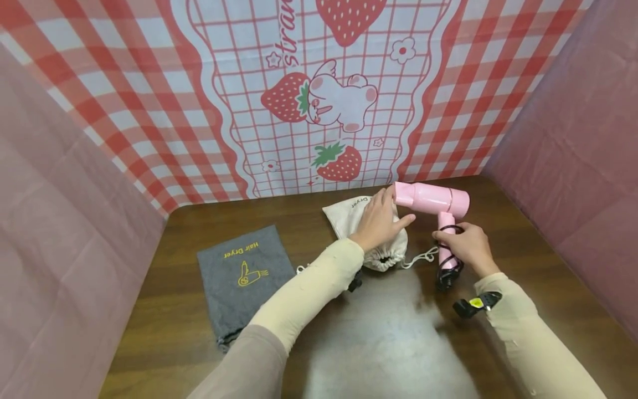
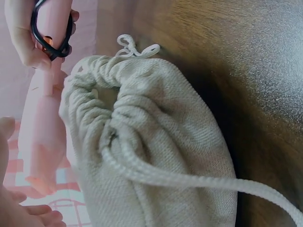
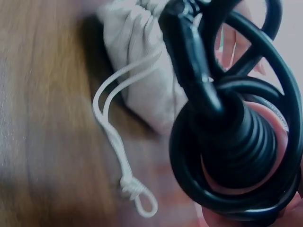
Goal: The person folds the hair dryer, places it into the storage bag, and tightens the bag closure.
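Observation:
My right hand (image 1: 468, 246) grips the handle of a pink hair dryer (image 1: 432, 199), its nozzle pointing left. A black power cord (image 3: 281, 66) is wound around that handle. Beside the nozzle, my left hand (image 1: 379, 223) is spread over a cream drawstring bag (image 1: 394, 249), fingers straight and thumb out to the right. The fingertips overlap the nozzle's end in the head view. Gathered cloth and a small dark opening show at the bag's mouth (image 2: 102, 97), which faces the near side. White drawstrings (image 3: 116, 137) trail from both sides of it.
On the left of the wooden table (image 1: 164, 310) lies a flat grey bag (image 1: 224, 288) with yellow "Hair Dryer" print. A strawberry-patterned cloth (image 1: 234, 111) stands behind the table, with pink cloth walls (image 1: 563, 138) at both sides.

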The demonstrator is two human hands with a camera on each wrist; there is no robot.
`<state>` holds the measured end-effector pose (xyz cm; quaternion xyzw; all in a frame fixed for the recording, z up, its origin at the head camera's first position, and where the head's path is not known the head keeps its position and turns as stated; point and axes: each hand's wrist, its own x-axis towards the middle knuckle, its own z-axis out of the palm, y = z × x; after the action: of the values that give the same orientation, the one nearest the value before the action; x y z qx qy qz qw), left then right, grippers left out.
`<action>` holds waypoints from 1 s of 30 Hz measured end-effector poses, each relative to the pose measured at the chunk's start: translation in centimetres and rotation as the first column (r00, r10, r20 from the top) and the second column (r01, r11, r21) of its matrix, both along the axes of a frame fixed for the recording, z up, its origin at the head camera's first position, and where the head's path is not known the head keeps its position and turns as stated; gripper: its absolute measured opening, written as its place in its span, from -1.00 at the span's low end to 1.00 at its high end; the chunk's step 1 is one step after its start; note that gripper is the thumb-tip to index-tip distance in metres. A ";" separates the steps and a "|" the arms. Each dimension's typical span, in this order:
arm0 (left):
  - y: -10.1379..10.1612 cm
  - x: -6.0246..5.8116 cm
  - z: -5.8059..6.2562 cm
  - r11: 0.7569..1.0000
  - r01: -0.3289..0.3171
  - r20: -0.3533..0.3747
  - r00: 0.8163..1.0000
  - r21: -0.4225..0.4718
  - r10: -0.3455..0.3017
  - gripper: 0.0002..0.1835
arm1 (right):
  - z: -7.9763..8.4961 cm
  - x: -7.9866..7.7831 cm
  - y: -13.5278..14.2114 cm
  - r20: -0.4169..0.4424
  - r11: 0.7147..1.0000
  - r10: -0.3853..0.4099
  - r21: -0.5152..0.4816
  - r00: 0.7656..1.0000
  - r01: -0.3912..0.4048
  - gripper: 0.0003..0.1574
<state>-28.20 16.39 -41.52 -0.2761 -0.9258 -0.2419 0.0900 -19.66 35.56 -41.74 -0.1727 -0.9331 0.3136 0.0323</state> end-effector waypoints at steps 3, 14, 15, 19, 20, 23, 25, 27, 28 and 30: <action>-0.3 -0.1 0.4 0.998 -0.001 0.016 1.000 0.061 0.000 -0.10 | 0.7 0.1 -0.6 -0.036 0.999 0.028 0.018 0.999 -0.027 -0.13; -1.1 0.1 1.0 0.917 -0.132 0.248 0.968 0.376 0.038 -0.04 | 1.7 0.9 -2.3 -0.071 0.997 0.074 0.000 0.995 -0.074 -0.14; -1.1 0.0 1.1 0.907 -0.148 0.266 0.963 0.395 0.042 -0.05 | 1.7 1.0 -2.4 -0.074 0.997 0.077 0.003 0.994 -0.077 -0.14; -1.3 -0.1 1.2 0.861 -0.219 0.345 0.937 0.459 0.055 -0.09 | 1.8 1.3 -3.0 -0.089 0.996 0.085 0.008 0.992 -0.085 -0.17; -1.4 -0.1 1.3 0.849 -0.242 0.368 0.928 0.469 0.061 -0.11 | 1.8 1.4 -3.1 -0.094 0.996 0.089 0.010 0.992 -0.089 -0.18; -1.7 0.0 1.5 0.814 -0.290 0.421 0.905 0.503 0.063 -0.16 | 1.8 1.7 -3.5 -0.113 0.994 0.106 0.015 0.988 -0.105 -0.20; -1.8 0.0 1.8 0.787 -0.310 0.444 0.895 0.534 0.052 -0.20 | 1.9 1.8 -3.7 -0.129 0.993 0.118 0.019 0.985 -0.116 -0.20; -1.9 0.0 2.0 0.751 -0.321 0.463 0.886 0.578 0.022 -0.26 | 1.9 1.9 -3.9 -0.145 0.992 0.125 0.028 0.981 -0.123 -0.22; -2.0 0.0 2.1 0.725 -0.327 0.476 0.880 0.606 -0.001 -0.30 | 2.0 1.9 -3.9 -0.152 0.992 0.127 0.031 0.980 -0.123 -0.23; -2.0 0.0 2.3 0.663 -0.345 0.505 0.861 0.664 -0.058 -0.37 | 2.0 2.0 -4.0 -0.162 0.991 0.130 0.039 0.978 -0.125 -0.25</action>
<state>-28.22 14.36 -39.23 -0.0695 -0.7596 -0.6463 -0.0220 -17.67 31.54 -39.76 -0.0855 -0.9409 0.3147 0.0913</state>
